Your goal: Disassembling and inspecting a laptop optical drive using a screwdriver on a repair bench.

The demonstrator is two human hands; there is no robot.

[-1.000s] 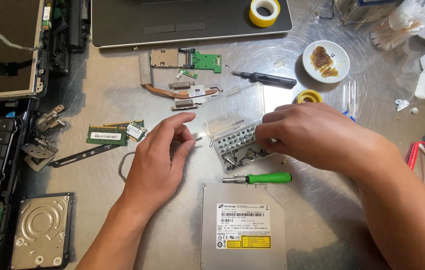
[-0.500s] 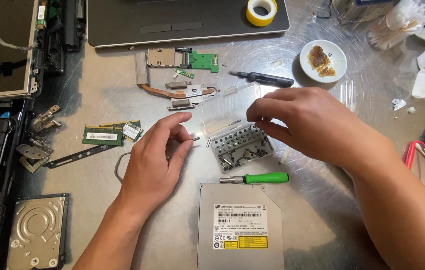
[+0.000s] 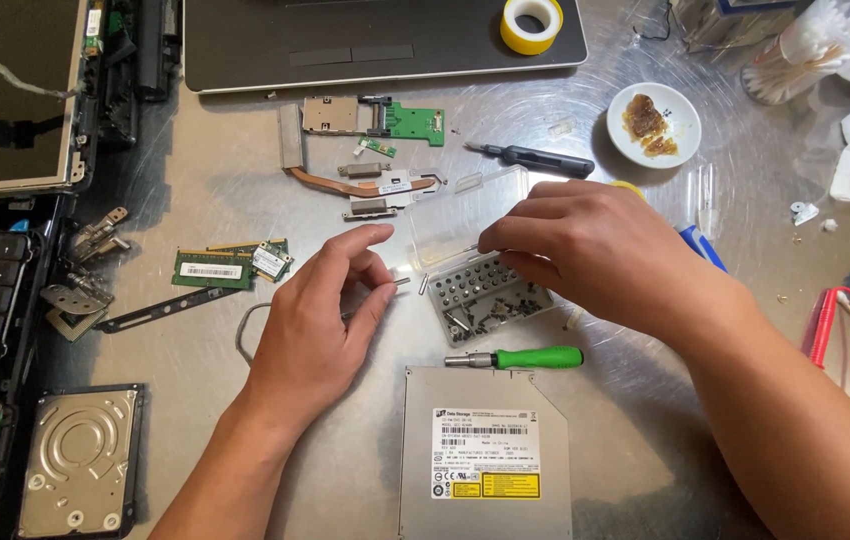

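Note:
A small clear plastic box point(image 3: 490, 300) with several screws in it lies at the centre of the metal table, its lid point(image 3: 460, 215) folded back. My right hand point(image 3: 595, 255) reaches over it from the right, and its bunched fingertips grip the box's back rim. My left hand point(image 3: 330, 320) rests just left of the box. A small silver metal pin point(image 3: 401, 282) is pinched between its thumb and middle finger, while the index finger points out above. A second small pin point(image 3: 423, 285) lies beside the box.
A green-handled screwdriver point(image 3: 520, 357) lies before an optical drive point(image 3: 490, 450). Behind the box are a copper heat pipe point(image 3: 360, 185), a green circuit board point(image 3: 415, 122) and a black screwdriver point(image 3: 535, 158). Memory modules point(image 3: 213, 268), hinges point(image 3: 85, 270), a hard drive point(image 3: 80, 460), yellow tape point(image 3: 532, 25) and a dish point(image 3: 653, 125) are around.
My right hand has slid left and down onto the box's back rim. My left hand has stayed in place with its fingers drawn slightly closer together.

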